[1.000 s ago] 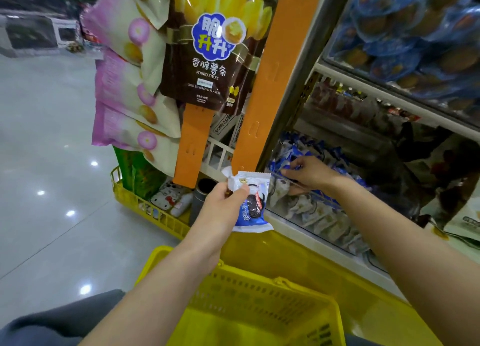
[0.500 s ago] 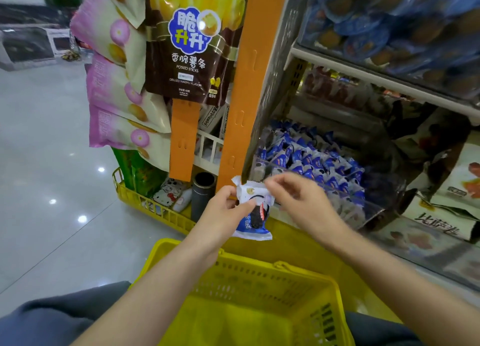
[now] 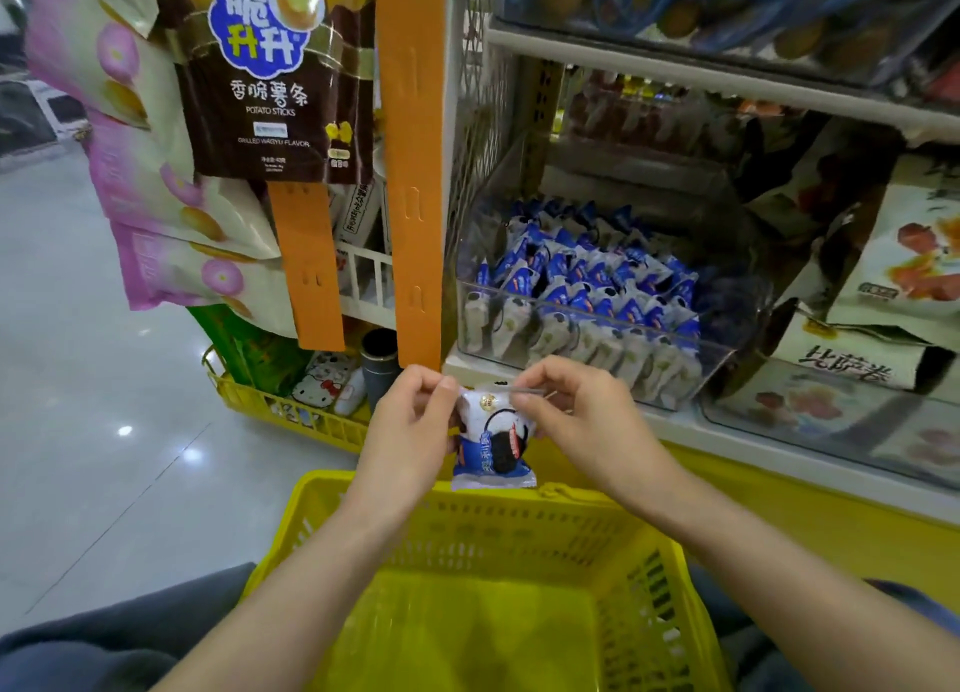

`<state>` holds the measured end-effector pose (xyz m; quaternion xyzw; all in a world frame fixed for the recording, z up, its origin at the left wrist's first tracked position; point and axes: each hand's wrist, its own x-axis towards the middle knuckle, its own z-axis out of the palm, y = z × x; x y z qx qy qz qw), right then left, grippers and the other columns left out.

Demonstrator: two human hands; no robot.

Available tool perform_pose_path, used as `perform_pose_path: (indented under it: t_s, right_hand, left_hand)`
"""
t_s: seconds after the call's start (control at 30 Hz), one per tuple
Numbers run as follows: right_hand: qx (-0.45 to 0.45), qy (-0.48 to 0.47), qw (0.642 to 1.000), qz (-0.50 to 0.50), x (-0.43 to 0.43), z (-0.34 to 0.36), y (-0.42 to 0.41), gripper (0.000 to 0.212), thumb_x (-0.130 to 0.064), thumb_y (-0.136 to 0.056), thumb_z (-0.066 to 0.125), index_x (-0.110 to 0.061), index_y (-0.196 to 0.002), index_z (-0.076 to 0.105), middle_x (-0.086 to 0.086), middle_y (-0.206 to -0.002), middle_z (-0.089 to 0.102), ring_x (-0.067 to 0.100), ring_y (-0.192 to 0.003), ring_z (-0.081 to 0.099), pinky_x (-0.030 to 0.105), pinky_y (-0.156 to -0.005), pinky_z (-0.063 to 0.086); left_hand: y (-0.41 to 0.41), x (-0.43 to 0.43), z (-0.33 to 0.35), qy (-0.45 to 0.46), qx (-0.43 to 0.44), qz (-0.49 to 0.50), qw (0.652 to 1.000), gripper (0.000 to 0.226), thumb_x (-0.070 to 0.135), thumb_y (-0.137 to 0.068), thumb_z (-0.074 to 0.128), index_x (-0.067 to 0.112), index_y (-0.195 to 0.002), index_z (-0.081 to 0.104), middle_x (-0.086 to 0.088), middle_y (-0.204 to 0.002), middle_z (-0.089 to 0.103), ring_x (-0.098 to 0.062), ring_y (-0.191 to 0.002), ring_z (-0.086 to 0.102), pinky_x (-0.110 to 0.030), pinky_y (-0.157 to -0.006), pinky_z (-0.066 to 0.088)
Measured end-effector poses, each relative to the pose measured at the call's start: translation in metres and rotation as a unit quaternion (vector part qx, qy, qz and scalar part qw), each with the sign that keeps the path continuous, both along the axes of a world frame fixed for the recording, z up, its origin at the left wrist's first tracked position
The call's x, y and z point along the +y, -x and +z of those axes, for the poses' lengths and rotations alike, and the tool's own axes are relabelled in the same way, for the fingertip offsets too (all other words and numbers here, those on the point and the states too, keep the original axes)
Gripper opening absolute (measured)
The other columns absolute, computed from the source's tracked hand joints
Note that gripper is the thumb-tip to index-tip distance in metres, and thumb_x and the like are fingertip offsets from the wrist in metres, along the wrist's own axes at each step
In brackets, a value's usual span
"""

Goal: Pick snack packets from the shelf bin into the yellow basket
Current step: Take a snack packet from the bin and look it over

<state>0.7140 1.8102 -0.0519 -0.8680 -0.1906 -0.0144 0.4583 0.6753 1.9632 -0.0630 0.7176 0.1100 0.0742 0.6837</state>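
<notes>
Both hands on it now! The right hand is out of the shelf bin, where it was digging 1 second ago. Its fingers now pinch the top edge of the snack packet, which the left hand grips at its left side. The packet hangs upright at centre frame, just above the far rim of the yellow basket. Whether the right hand brought out a 2nd packet, I cannot tell. The view has dipped too, and more basket shows at the bottom than before. No packet shows inside yet, so the drop looks next.
</notes>
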Motion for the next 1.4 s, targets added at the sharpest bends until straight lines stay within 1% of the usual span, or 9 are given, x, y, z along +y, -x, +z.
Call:
perform_pose_path:
  t_s: [0.07,0.17,0.27,0.47,0.67,0.8,1.0,1.2,1.4]
  right_hand:
    - [0.006,-0.015,1.0,-0.007,0.0,0.0,0.001,0.026,-0.015,-0.083,0.065,-0.036,-0.068,0.059,-0.013,-0.07,0.063,0.012,-0.068,0.064,0.043,-0.071,0.055]
    - [0.037,-0.048,0.998,-0.009,0.001,0.001,0.003,0.027,-0.011,-0.084,0.063,-0.033,-0.068,0.059,-0.01,-0.071,0.064,0.017,-0.073,0.063,0.046,-0.073,0.055]
    - [0.081,-0.087,0.993,-0.022,0.001,0.002,0.003,0.025,-0.008,-0.088,0.058,-0.028,-0.072,0.06,-0.001,-0.074,0.065,0.016,-0.071,0.062,0.036,-0.066,0.056]
    - [0.153,-0.193,0.969,-0.025,0.002,0.004,0.004,0.016,-0.013,-0.092,0.054,-0.02,-0.08,0.061,-0.007,-0.069,0.067,-0.002,-0.058,0.061,0.013,-0.05,0.047]
    - [0.062,-0.148,0.987,-0.016,0.007,-0.004,0.005,0.019,-0.016,-0.087,0.062,-0.027,-0.071,0.061,-0.006,-0.068,0.065,0.013,-0.066,0.06,0.039,-0.063,0.054]
    - [0.085,-0.183,0.979,0.001,0.01,-0.006,0.005,0.023,-0.017,-0.089,0.06,-0.028,-0.069,0.064,-0.011,-0.063,0.066,0.002,-0.059,0.061,0.021,-0.053,0.052]
    - [0.044,-0.148,0.988,0.026,0.008,0.0,0.006,0.022,-0.017,-0.089,0.058,-0.028,-0.071,0.064,-0.02,-0.067,0.064,-0.007,-0.064,0.055,0.009,-0.063,0.043]
    - [-0.065,0.001,0.997,0.049,0.007,0.001,0.015,0.022,-0.026,-0.086,0.062,-0.041,-0.071,0.059,-0.02,-0.069,0.063,-0.005,-0.074,0.059,0.012,-0.066,0.045]
    - [0.018,-0.112,0.993,0.012,0.008,0.0,0.01,0.016,-0.021,-0.085,0.064,-0.031,-0.073,0.062,-0.013,-0.069,0.065,0.001,-0.069,0.06,0.022,-0.068,0.05]
  left_hand:
    - [0.0,-0.003,-0.002,0.036,0.021,0.011,0.999,0.02,0.019,-0.096,0.045,0.014,-0.08,0.056,-0.011,-0.086,0.068,-0.025,-0.086,0.066,-0.046,-0.075,0.054]
    - [0.001,-0.006,-0.001,0.078,0.032,0.013,0.996,0.019,0.016,-0.096,0.044,0.014,-0.081,0.055,-0.018,-0.089,0.065,-0.024,-0.083,0.064,-0.043,-0.073,0.054]
    - [0.003,-0.004,0.0,0.116,0.046,-0.042,0.991,0.01,0.024,-0.094,0.05,0.019,-0.087,0.056,-0.008,-0.091,0.064,-0.016,-0.08,0.062,-0.031,-0.066,0.052]
    - [0.009,0.0,-0.001,-0.004,0.065,-0.121,0.99,0.029,0.029,-0.089,0.058,0.022,-0.117,0.053,0.001,-0.109,0.063,-0.01,-0.098,0.061,-0.016,-0.067,0.046]
    - [0.01,0.007,0.006,-0.049,0.027,-0.128,0.99,0.019,0.019,-0.089,0.059,0.029,-0.105,0.054,0.004,-0.102,0.062,-0.003,-0.085,0.059,-0.006,-0.057,0.043]
    - [0.011,0.007,0.006,-0.049,0.007,-0.113,0.992,0.017,0.017,-0.089,0.059,0.029,-0.1,0.053,0.005,-0.094,0.061,-0.004,-0.079,0.059,-0.006,-0.054,0.043]
    - [0.011,0.008,0.007,-0.058,0.015,-0.149,0.987,0.02,0.018,-0.089,0.058,0.028,-0.105,0.054,-0.001,-0.102,0.062,-0.017,-0.093,0.062,-0.019,-0.07,0.048]
    - [0.014,0.005,0.008,-0.061,0.008,-0.132,0.989,0.009,0.022,-0.088,0.059,0.017,-0.095,0.062,-0.003,-0.094,0.066,-0.014,-0.085,0.066,-0.031,-0.073,0.057]
    - [0.012,0.004,0.005,0.006,-0.003,-0.073,0.997,0.016,0.013,-0.091,0.056,0.007,-0.076,0.057,-0.008,-0.077,0.067,-0.012,-0.069,0.067,-0.027,-0.058,0.058]
